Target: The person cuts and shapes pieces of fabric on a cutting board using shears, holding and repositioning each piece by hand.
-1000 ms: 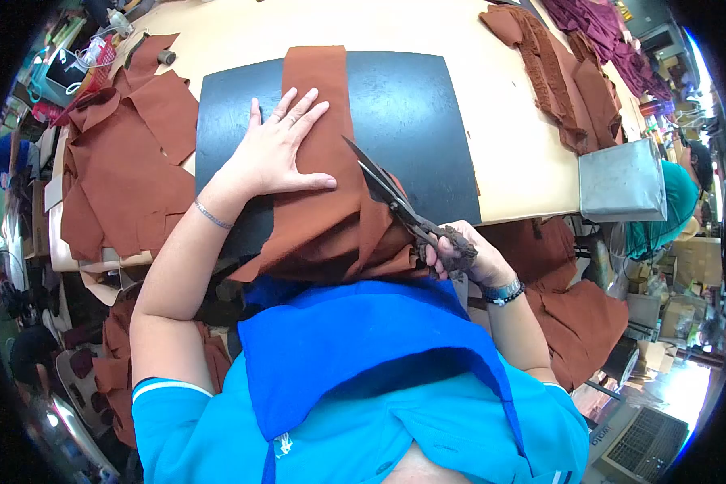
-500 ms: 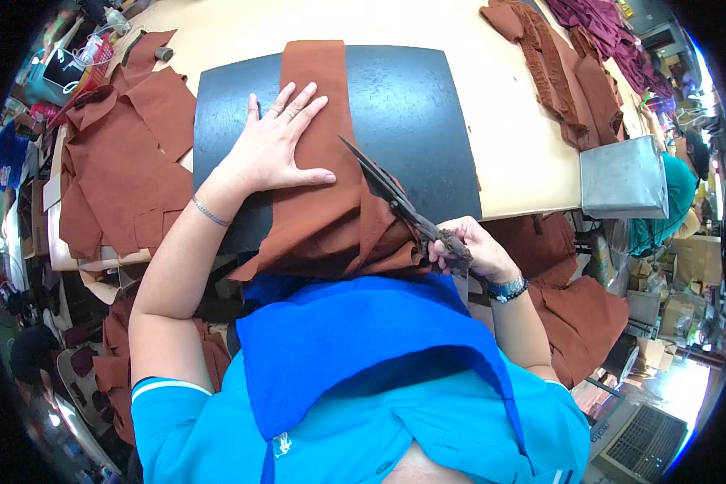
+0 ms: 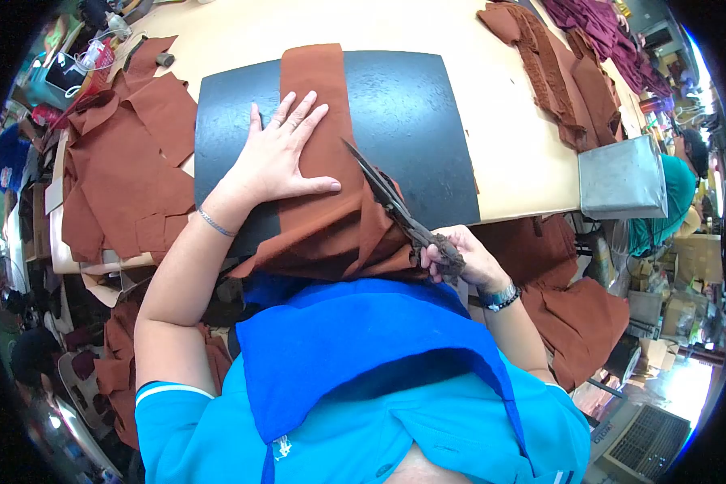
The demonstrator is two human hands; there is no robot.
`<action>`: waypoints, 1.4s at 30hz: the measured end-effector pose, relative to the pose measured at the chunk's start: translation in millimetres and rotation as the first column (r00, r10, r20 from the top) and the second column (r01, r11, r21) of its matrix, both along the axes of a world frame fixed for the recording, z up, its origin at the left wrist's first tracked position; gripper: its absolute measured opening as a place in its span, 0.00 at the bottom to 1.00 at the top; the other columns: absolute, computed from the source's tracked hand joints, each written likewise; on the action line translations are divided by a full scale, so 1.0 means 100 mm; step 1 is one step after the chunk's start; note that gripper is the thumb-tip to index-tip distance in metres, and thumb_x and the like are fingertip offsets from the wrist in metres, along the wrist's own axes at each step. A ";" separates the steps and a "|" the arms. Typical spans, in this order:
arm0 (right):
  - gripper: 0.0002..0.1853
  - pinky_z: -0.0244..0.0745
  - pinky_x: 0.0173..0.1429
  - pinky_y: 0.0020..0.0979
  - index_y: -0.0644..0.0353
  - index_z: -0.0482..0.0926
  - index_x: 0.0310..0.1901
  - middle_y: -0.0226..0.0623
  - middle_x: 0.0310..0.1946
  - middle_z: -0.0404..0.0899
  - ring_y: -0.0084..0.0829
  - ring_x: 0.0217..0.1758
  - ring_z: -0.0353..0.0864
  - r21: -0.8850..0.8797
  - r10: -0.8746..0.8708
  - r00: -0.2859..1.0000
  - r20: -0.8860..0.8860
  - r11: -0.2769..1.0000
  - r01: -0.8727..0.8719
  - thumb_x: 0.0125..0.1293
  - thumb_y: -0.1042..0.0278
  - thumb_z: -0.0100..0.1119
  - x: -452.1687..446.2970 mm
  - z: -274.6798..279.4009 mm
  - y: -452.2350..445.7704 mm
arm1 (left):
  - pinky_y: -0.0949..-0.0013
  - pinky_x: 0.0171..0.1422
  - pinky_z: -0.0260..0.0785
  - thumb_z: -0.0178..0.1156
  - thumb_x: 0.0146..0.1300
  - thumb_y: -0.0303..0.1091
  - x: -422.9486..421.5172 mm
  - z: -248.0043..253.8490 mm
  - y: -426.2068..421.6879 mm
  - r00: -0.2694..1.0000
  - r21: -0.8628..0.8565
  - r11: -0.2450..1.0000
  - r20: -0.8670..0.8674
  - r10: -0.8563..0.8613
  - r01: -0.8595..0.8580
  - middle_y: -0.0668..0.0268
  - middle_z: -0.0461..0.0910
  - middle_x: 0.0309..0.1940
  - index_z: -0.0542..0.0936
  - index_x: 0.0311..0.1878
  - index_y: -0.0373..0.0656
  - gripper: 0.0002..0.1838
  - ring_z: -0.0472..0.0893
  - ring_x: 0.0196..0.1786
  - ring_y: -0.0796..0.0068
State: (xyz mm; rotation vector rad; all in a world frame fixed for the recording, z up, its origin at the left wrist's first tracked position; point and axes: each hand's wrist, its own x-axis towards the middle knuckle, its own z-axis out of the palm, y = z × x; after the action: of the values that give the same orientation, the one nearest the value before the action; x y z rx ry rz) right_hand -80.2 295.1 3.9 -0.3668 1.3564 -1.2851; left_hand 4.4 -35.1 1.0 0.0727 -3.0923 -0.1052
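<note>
The left hand point(image 3: 281, 161) lies palm down with its fingers spread apart. It presses on a long strip of brown cloth point(image 3: 315, 68), which runs up and down across a black board point(image 3: 415, 105) on the pale worktop point(image 3: 520, 161). The strip is under the fingers and thumb and extends beyond the fingertips to the far edge of the board, while the wrist side of the hand is over the bare board to the left of the strip. The thumb points right, across the strip.

Below the thumb, the cloth gathers into loose folds at the near edge of the board, next to the blue apron point(image 3: 363, 339).

The right hand point(image 3: 469, 260) is clamped around the handles of dark scissors point(image 3: 389, 196), which have rough wrapping on them. The blades are close together and slant up and left, with the tip over the strip near its right edge, just beside the left thumb but apart from it. The lower part of the scissors is against or over the folds; contact is unclear.

More brown pieces point(image 3: 121, 181) lie left of the board. On the right are brown bundles point(image 3: 540, 73), purple cloth point(image 3: 609, 40) and a metal box point(image 3: 623, 179), with a person in green point(image 3: 679, 194) beyond it.
</note>
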 end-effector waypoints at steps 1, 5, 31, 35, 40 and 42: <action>0.09 0.76 0.30 0.20 0.60 0.80 0.32 0.30 0.26 0.80 0.18 0.24 0.79 -0.017 -0.011 1.000 0.003 1.000 0.011 0.65 0.64 0.61 0.03 -0.01 0.02 | 0.27 0.72 0.34 0.58 0.45 0.77 0.01 0.00 0.01 1.000 0.006 1.000 0.003 0.018 -0.018 0.59 0.47 0.77 0.54 0.75 0.49 0.60 0.46 0.78 0.50; 0.10 0.76 0.30 0.20 0.60 0.80 0.32 0.30 0.26 0.80 0.18 0.24 0.79 -0.013 -0.056 0.998 0.026 0.998 0.056 0.66 0.62 0.61 0.10 0.00 0.03 | 0.25 0.71 0.34 0.57 0.46 0.78 0.02 0.01 0.06 0.998 -0.017 0.998 0.012 0.059 -0.059 0.58 0.47 0.77 0.54 0.75 0.48 0.60 0.45 0.78 0.51; 0.10 0.76 0.31 0.19 0.60 0.81 0.36 0.28 0.29 0.81 0.15 0.26 0.78 -0.067 -0.157 0.985 0.069 0.984 0.162 0.67 0.61 0.61 0.30 -0.07 -0.08 | 0.22 0.69 0.36 0.56 0.50 0.76 0.11 -0.02 0.36 0.995 -0.026 0.995 0.012 0.101 -0.101 0.54 0.43 0.77 0.52 0.76 0.46 0.58 0.43 0.79 0.50; 0.10 0.78 0.32 0.21 0.60 0.81 0.37 0.28 0.30 0.80 0.16 0.28 0.78 -0.073 -0.174 0.983 0.067 0.981 0.178 0.68 0.61 0.60 0.35 -0.06 -0.08 | 0.22 0.68 0.37 0.57 0.49 0.75 0.10 -0.01 0.39 0.994 -0.037 0.993 0.020 0.111 -0.110 0.54 0.44 0.77 0.52 0.76 0.46 0.58 0.43 0.79 0.50; 0.11 0.78 0.32 0.21 0.61 0.81 0.39 0.29 0.30 0.80 0.17 0.28 0.78 -0.060 -0.170 0.984 0.062 0.983 0.174 0.68 0.61 0.60 0.33 -0.07 -0.13 | 0.22 0.68 0.41 0.60 0.50 0.70 0.14 0.03 0.53 0.993 -0.049 0.994 0.055 0.100 -0.097 0.56 0.43 0.78 0.50 0.77 0.49 0.57 0.43 0.79 0.52; 0.12 0.78 0.33 0.21 0.61 0.81 0.39 0.29 0.30 0.80 0.17 0.28 0.78 -0.055 -0.183 0.981 0.066 0.981 0.187 0.68 0.60 0.60 0.33 -0.07 -0.15 | 0.22 0.68 0.41 0.61 0.50 0.69 0.15 0.04 0.55 0.993 -0.041 0.994 0.058 0.105 -0.103 0.56 0.43 0.78 0.50 0.77 0.49 0.57 0.43 0.79 0.52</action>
State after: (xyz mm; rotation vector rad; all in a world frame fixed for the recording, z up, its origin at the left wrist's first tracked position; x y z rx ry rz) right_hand -47.0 280.5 -2.9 -0.2455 1.3254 -1.4824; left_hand 19.2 19.6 5.5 0.2392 -3.1415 -0.0410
